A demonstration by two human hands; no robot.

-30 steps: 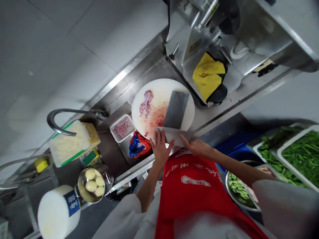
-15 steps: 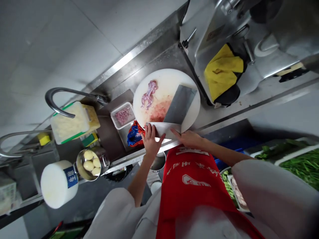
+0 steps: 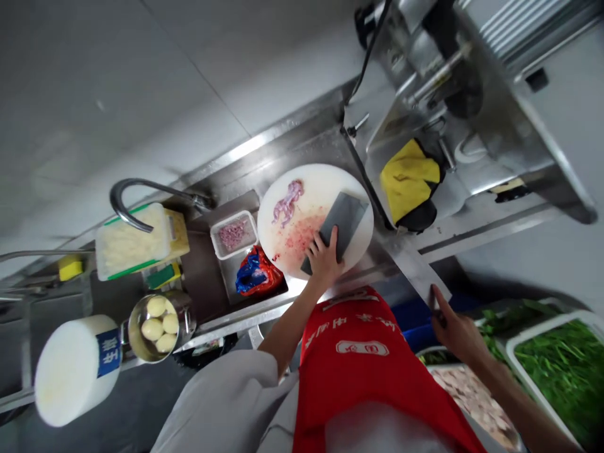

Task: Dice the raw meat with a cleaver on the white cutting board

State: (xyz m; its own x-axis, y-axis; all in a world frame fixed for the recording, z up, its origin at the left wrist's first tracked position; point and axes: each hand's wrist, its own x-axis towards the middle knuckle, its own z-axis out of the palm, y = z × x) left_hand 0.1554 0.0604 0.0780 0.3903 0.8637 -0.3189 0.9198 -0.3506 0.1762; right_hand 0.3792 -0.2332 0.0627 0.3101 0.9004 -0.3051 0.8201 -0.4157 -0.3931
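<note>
My left hand (image 3: pixel 325 263) grips the near end of a grey whetstone (image 3: pixel 349 217), fingers over its left side and thumb along the other. The whetstone lies slanted on a round white cutting board (image 3: pixel 311 182). Off to the right, past the counter's front edge, my right hand (image 3: pixel 458 330) is closed on the handle of a cleaver (image 3: pixel 415 272). Its broad blade points up and left, its tip end near the counter edge. A piece of pinkish raw meat (image 3: pixel 289 202) rests on the board's left part, with reddish stains below it.
Left of the board are a white basket of chopped meat (image 3: pixel 234 234) and a red-and-blue plastic bag (image 3: pixel 258 274). Beyond stand a faucet (image 3: pixel 134 182) and a pot of peeled potatoes (image 3: pixel 160 324). A yellow cloth (image 3: pixel 408 179) and machine lie right; trays of greens (image 3: pixel 566 358) sit lower right.
The cleaver has left the whetstone and swung right in my right hand. My left hand has moved from the blade onto the whetstone. The camera view has shifted.
</note>
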